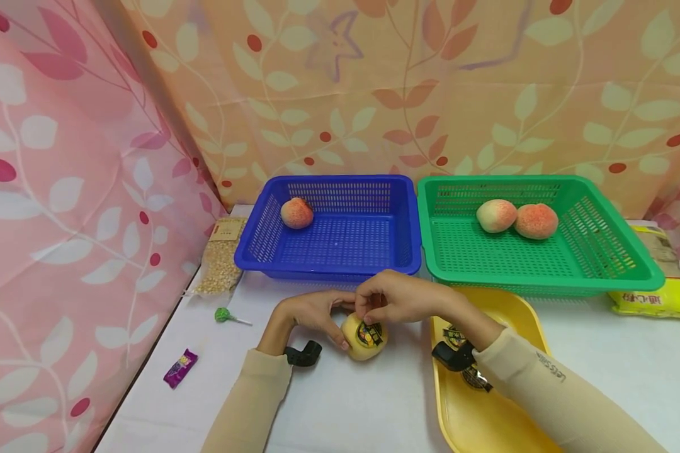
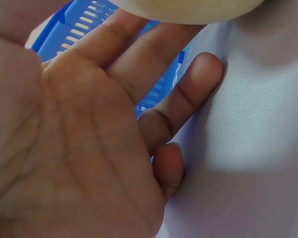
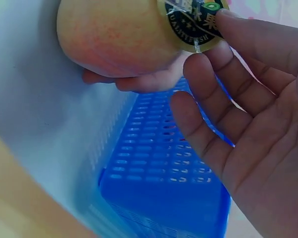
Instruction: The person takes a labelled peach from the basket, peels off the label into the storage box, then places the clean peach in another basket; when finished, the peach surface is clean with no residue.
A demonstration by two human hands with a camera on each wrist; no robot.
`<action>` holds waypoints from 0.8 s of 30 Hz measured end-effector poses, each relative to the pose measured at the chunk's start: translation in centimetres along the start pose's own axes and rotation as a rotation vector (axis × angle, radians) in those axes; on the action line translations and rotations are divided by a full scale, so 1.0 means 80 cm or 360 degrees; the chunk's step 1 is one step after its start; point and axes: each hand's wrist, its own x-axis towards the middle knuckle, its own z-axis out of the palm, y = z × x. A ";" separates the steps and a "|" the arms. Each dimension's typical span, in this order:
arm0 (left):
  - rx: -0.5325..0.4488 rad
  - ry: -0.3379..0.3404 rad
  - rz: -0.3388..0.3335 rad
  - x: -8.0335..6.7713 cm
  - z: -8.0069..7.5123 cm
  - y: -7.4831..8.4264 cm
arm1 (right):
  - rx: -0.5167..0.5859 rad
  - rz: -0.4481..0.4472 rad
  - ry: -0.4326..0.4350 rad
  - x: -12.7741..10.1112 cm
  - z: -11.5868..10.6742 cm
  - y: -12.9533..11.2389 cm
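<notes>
A yellow peach [image 1: 354, 348] with a reddish blush sits on the white cloth in front of the blue basket. My left hand [image 1: 315, 311] holds it from the left side, thumb in front and fingers behind. A round black-and-gold sticker [image 1: 369, 335] lies on the peach's upper side. Above it, my right hand [image 1: 399, 297] pinches the sticker's edge between thumb and fingertip. In the right wrist view the sticker [image 3: 188, 22] appears against the peach [image 3: 114, 39]. The left wrist view shows the left palm [image 2: 84, 119] under the fruit's pale edge.
Behind are a blue basket [image 1: 340, 267] with one peach and a green basket [image 1: 544, 277] with two. A yellow tray [image 1: 459, 409] holding stickers [image 1: 476, 379] lies beneath the right forearm. Leftward are a lollipop [image 1: 222, 314], purple packet [image 1: 180, 368] and grain bag [image 1: 221, 258]; a yellow bag [image 1: 657, 299] lies right.
</notes>
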 end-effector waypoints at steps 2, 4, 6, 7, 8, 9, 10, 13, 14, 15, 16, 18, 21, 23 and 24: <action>-0.0002 -0.0009 -0.0003 0.001 0.000 0.000 | 0.0021 -0.0011 0.0019 -0.004 -0.003 -0.002; 0.0000 -0.0008 -0.0004 0.001 -0.001 0.000 | 0.0051 -0.0021 0.0054 -0.009 -0.009 -0.006; 0.0010 0.0002 -0.0011 0.001 -0.001 0.000 | 0.0074 -0.0023 0.0095 -0.015 -0.016 -0.012; 0.0020 0.0006 -0.0015 0.001 -0.002 0.000 | 0.0082 -0.0021 0.0116 -0.019 -0.020 -0.015; 0.0030 0.0009 -0.0016 0.001 -0.002 0.000 | 0.0092 -0.0017 0.0136 -0.022 -0.024 -0.019; 0.0036 0.0012 -0.0017 0.002 -0.002 0.000 | 0.0090 -0.0010 0.0156 -0.026 -0.028 -0.023; 0.0038 0.0012 -0.0016 0.002 -0.002 0.000 | 0.0087 -0.0002 0.0173 -0.030 -0.032 -0.025; 0.0018 -0.0009 0.0020 0.002 -0.002 -0.001 | 0.0081 0.0027 0.0215 -0.043 -0.043 -0.031; 0.0009 -0.0015 0.0035 0.002 -0.002 -0.001 | 0.0084 0.0041 0.0229 -0.048 -0.047 -0.032; 0.0002 -0.0020 0.0048 0.002 -0.002 -0.002 | 0.0084 0.0062 0.0245 -0.054 -0.050 -0.032; -0.0006 -0.0025 0.0059 0.002 -0.001 -0.002 | 0.0086 0.0087 0.0261 -0.060 -0.052 -0.031; -0.0012 -0.0025 0.0064 0.001 -0.001 -0.002 | 0.0086 0.0126 0.0297 -0.072 -0.057 -0.029; -0.0023 -0.0022 0.0058 0.001 0.000 -0.002 | 0.0082 0.0154 0.0352 -0.092 -0.060 -0.022; -0.0034 -0.0023 0.0054 0.000 0.000 -0.003 | 0.0077 0.0151 0.0374 -0.105 -0.061 -0.017; -0.0035 -0.0022 0.0052 0.000 0.000 -0.003 | 0.0075 0.0158 0.0381 -0.112 -0.061 -0.015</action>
